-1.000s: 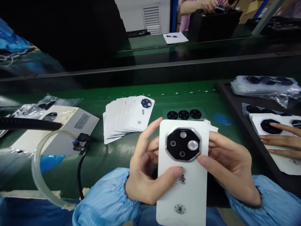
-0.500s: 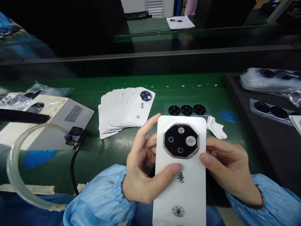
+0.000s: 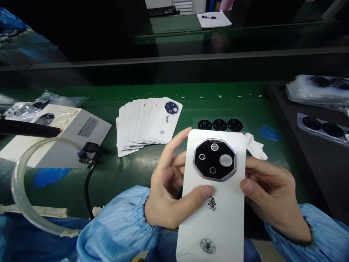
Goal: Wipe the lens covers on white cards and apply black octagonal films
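White phone back panel [image 3: 225,218] is between the hands, long axis running near-to-far, with the left hand [image 3: 170,200] pinching it thumb-on-top and the right hand [image 3: 275,200] at its right edge, can't tell if gripping.

At the left of my view I see a white box [image 3: 61,147] with a printed label [image 3: 87,128] on its side, and clear plastic bagging [image 3: 64,100] behind it. A black hose [image 3: 29,128] enters from the left edge, its end overlapping the box. I can follow a clear tube [image 3: 17,196] curving up to a blue-collared fitting [image 3: 81,155], beside which a black cable [image 3: 86,189] runs down. Two blue patches [image 3: 50,177] mark the green bench [image 3: 152,171], one near the box, the other further right. Beyond the grey rail [image 3: 174,60], I make out a pen [image 3: 209,17] lying on a white notepad [image 3: 216,23], and part of a louvred vent [image 3: 184,6].
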Demonstrator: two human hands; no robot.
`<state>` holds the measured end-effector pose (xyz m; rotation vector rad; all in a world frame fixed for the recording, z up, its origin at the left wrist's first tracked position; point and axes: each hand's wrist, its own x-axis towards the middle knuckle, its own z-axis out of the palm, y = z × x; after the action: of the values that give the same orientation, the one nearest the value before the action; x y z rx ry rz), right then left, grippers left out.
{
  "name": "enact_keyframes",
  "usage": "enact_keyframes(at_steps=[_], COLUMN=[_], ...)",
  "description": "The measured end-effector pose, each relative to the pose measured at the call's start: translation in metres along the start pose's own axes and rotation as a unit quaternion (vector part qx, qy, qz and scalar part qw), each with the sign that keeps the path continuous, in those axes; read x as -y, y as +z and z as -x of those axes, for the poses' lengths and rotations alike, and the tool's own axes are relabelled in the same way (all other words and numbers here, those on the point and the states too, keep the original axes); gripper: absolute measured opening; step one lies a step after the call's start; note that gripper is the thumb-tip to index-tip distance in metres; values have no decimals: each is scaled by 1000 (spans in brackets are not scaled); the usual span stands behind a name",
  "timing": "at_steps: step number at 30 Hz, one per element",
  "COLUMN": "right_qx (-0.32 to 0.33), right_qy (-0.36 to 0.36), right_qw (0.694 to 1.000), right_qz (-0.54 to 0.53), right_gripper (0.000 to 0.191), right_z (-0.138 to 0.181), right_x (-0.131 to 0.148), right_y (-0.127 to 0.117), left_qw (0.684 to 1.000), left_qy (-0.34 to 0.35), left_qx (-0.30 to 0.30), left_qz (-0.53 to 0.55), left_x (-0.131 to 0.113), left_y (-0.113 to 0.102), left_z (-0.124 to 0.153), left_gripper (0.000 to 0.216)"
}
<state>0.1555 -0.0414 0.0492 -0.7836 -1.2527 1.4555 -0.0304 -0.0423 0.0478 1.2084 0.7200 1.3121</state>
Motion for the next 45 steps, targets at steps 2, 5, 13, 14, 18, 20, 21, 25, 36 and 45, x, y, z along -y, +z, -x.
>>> enact_keyframes(at_steps=[2,5,13,14,18,20,21,25,36,45], right_qx=[3,14,23,25,30,35,36,37,36,19], right_qy=[7,19,34,36,41,40,42,55,45,38], right_qw=[1000,999,997,997,996,996,995,994,995,998], right_qz=[-17,-40,-61,-63,-72,-76,-77,-86,-78,-49], right_gripper=[22,23,24,23,24,24,24,23,24,23], right_z=[1,1,1,1,2,1,1,2,1,1], right_x=[-1,-1,-3,-3,-3,-3,-3,-3,-2,-6], right_y=[-1,-1,0,-1,-2,-2,-2,-1,-1,-1], left_qw=[1000,1000,1000,1000,999,999,999,999,997,998], left_qy=[-4,-7,-26,-28,-31,-32,-34,-34,-37,-38], left_qx=[0,2,1,1,0,2,3,2,8,6], left_qz=[12,30,3,0,14,28,34,38,63,41], left_x=[0,-1,-1,-1,-2,-2,-2,-2,-3,-5], left_y=[0,0,-2,-2,-1,-1,-1,-1,1,1], left_z=[0,-1,0,0,0,0,0,-1,-2,-2], left_gripper=[78,77,78,78,78,78,78,81,79,75])
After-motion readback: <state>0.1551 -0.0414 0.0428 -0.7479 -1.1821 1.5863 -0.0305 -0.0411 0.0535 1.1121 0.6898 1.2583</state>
